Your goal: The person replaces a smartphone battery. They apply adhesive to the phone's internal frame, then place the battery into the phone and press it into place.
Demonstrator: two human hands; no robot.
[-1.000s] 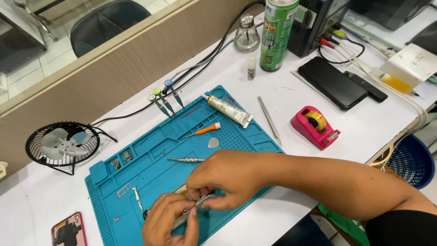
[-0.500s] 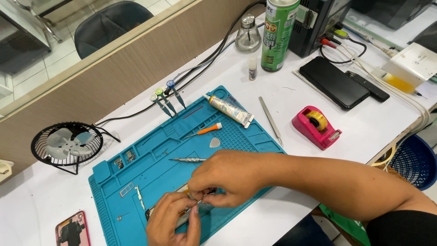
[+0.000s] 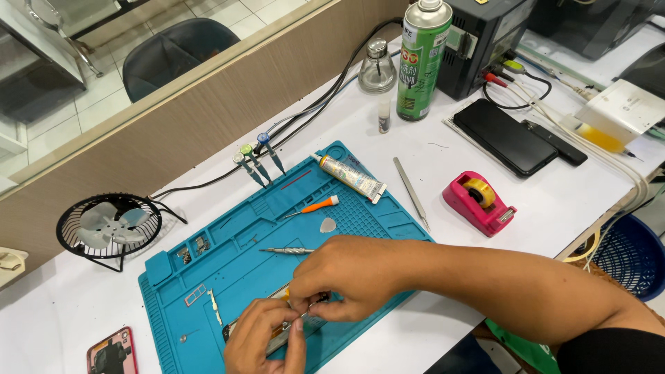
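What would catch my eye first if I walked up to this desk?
Probably the big blue work mat in the middle of the white table, where the left hand and right hand pinch a small slim part between them. Next, the tall green spray can at the back and the pink tape dispenser to the right of the mat.

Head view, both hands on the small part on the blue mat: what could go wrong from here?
1. The left hand and right hand hide the small part, so a slip could go unseen.
2. Loose tiny components lie in the blue mat and might be knocked away.
3. The right forearm hangs near the metal screwdriver and grey pick and could sweep them aside.
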